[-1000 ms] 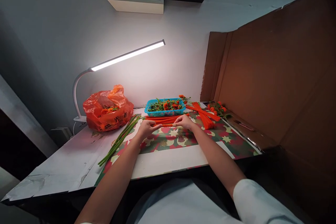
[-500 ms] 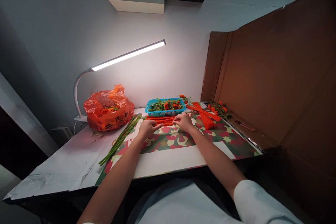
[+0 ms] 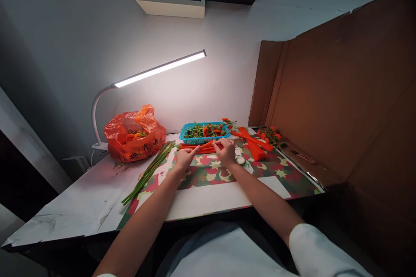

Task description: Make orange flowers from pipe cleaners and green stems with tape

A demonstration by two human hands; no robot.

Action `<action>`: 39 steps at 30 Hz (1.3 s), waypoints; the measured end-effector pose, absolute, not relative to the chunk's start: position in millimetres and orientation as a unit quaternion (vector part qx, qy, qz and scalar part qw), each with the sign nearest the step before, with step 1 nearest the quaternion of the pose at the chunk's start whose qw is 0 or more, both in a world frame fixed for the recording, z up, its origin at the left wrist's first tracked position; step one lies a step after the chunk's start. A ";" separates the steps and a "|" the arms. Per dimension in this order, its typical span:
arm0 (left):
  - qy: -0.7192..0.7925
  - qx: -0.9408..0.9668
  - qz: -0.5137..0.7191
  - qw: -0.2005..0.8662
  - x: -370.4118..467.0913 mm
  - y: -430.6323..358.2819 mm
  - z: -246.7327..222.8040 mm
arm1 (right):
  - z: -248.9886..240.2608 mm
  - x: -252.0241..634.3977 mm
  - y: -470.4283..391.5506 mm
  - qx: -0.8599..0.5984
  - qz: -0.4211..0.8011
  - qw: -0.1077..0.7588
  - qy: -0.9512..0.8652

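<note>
Between my two hands stretches a short orange coiled chenille stem (image 3: 207, 144), tilted up toward the right. My left hand (image 3: 185, 158) pinches its left end between thumb and fingers. At the other end, my right hand (image 3: 226, 152) is closed on it with the fingertips. Just behind and below lies a row of straight orange chenille stems (image 3: 187, 147) on the table. A crossed bundle of orange chenille stems (image 3: 254, 143) rests to the right of my right hand. Close to my right wrist is a roll of green tape (image 3: 240, 160).
Behind my hands stands a blue basket (image 3: 201, 140) of orange flowers with green stems. Long green stems (image 3: 147, 176) lie left, beside an orange plastic bag (image 3: 134, 138). More orange flowers (image 3: 269, 134) lie right, near a cardboard wall (image 3: 341, 86). A lit lamp (image 3: 160, 69) overhangs.
The coiled piece has been raised and tilted, its right end higher. Both hands have turned slightly upward, and the tape roll by my right wrist has come into view.
</note>
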State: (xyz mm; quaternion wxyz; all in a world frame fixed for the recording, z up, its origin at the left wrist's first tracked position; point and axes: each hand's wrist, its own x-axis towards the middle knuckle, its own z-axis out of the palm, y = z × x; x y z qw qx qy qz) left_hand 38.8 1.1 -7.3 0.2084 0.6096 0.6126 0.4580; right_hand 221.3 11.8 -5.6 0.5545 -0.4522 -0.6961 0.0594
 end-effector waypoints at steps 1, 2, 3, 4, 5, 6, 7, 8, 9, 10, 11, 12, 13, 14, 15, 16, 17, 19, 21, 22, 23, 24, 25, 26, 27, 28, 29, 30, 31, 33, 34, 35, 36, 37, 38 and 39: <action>0.612 0.601 0.463 0.222 39.2 2.2 -8.8 | -5.8 219.7 12.7 -0.441 0.108 0.573 -0.682; 0.611 0.593 0.467 0.237 39.7 3.4 -10.2 | -5.9 218.4 13.6 -0.433 0.161 0.590 -0.663; 0.608 0.587 0.472 0.251 40.3 4.4 -11.7 | -5.8 217.2 14.5 -0.427 0.214 0.603 -0.639; 0.603 0.582 0.477 0.264 41.1 5.3 -12.9 | -5.5 216.2 15.3 -0.422 0.262 0.614 -0.614; 0.595 0.580 0.484 0.276 42.0 5.9 -13.9 | -4.9 215.5 15.9 -0.417 0.301 0.623 -0.589; 0.585 0.579 0.491 0.285 43.0 6.1 -14.6 | -4.2 214.9 16.3 -0.413 0.332 0.630 -0.568; 0.576 0.580 0.497 0.292 44.1 6.0 -14.9 | -3.3 214.6 16.6 -0.408 0.358 0.634 -0.551; 0.568 0.581 0.502 0.297 45.1 5.5 -14.9 | -2.4 214.3 16.8 -0.402 0.382 0.635 -0.538; 0.563 0.582 0.504 0.300 45.9 4.8 -14.5 | -1.6 214.2 16.9 -0.395 0.407 0.633 -0.527; 0.561 0.583 0.505 0.302 46.5 4.0 -14.0 | -0.9 214.2 17.1 -0.387 0.432 0.628 -0.519; 0.560 0.583 0.505 0.302 46.8 3.3 -13.5 | -0.2 214.3 17.4 -0.378 0.454 0.623 -0.512; 0.560 0.584 0.504 0.302 46.8 2.7 -13.0 | 0.2 214.7 17.8 -0.369 0.473 0.619 -0.508; 0.560 0.587 0.501 0.302 46.6 2.4 -12.7 | 0.6 215.3 18.2 -0.361 0.486 0.615 -0.505; 0.560 0.591 0.496 0.302 46.2 2.4 -12.7 | 0.8 216.2 18.8 -0.355 0.496 0.610 -0.505; 0.560 0.596 0.489 0.303 45.7 2.5 -12.9 | 0.9 217.4 19.5 -0.353 0.504 0.605 -0.506; 0.559 0.603 0.482 0.304 45.2 2.8 -13.3 | 1.0 218.9 20.3 -0.353 0.510 0.599 -0.507; 0.557 0.608 0.475 0.306 44.8 3.1 -13.9 | 1.1 220.6 21.1 -0.353 0.516 0.592 -0.508; 0.554 0.613 0.469 0.312 44.8 3.0 -14.7 | 1.1 223.4 22.2 -0.349 0.521 0.583 -0.516; 0.552 0.611 0.470 0.319 45.8 1.9 -14.4 | 0.7 224.4 22.1 -0.336 0.511 0.584 -0.534; 0.552 0.609 0.472 0.321 46.7 0.9 -13.8 | 0.2 223.8 21.5 -0.328 0.503 0.584 -0.545; 0.552 0.606 0.474 0.321 47.6 -0.2 -13.0 | -0.7 222.3 20.6 -0.317 0.495 0.587 -0.557; 0.552 0.605 0.475 0.321 48.5 -1.3 -12.1 | -1.9 220.1 19.5 -0.307 0.489 0.588 -0.567; 0.552 0.605 0.477 0.321 49.3 -2.2 -11.3 | -3.4 217.3 18.4 -0.297 0.485 0.588 -0.575; 0.551 0.605 0.478 0.321 49.7 -2.9 -10.7 | -5.2 214.0 17.4 -0.289 0.482 0.588 -0.582; 0.549 0.605 0.480 0.321 49.9 -3.2 -10.4 | -7.2 210.4 16.6 -0.286 0.480 0.586 -0.587; 0.545 0.605 0.481 0.323 49.8 -3.1 -10.5 | -9.3 206.8 16.1 -0.287 0.477 0.584 -0.590; 0.542 0.606 0.483 0.325 49.5 -2.8 -10.9 | -11.4 203.4 15.8 -0.290 0.475 0.581 -0.594; 0.539 0.608 0.483 0.327 49.1 -2.3 -11.4 | -13.4 200.4 15.8 -0.293 0.474 0.578 -0.596; 0.536 0.609 0.483 0.329 48.7 -1.7 -12.0 | -15.0 197.9 16.0 -0.294 0.474 0.575 -0.599; 0.529 0.610 0.484 0.337 48.1 -0.9 -12.8 | -16.6 195.7 16.5 -0.289 0.480 0.568 -0.603; 0.525 0.609 0.485 0.344 48.0 -0.7 -12.7 | -16.2 196.3 16.8 -0.284 0.486 0.562 -0.606; 0.518 0.609 0.486 0.353 48.0 -0.7 -12.3 | -14.8 198.2 17.0 -0.279 0.493 0.554 -0.611; 0.508 0.611 0.484 0.366 48.1 -0.7 -11.6 | -12.5 201.5 17.1 -0.274 0.500 0.540 -0.619; 0.496 0.615 0.481 0.379 48.0 -0.8 -10.6 | -9.3 206.0 17.0 -0.271 0.506 0.522 -0.631; 0.483 0.623 0.476 0.390 47.6 -0.9 -9.5 | -5.4 211.6 16.8 -0.269 0.508 0.498 -0.648; 0.469 0.636 0.469 0.394 46.7 -0.8 -8.3 | -1.3 217.9 16.7 -0.272 0.511 0.464 -0.671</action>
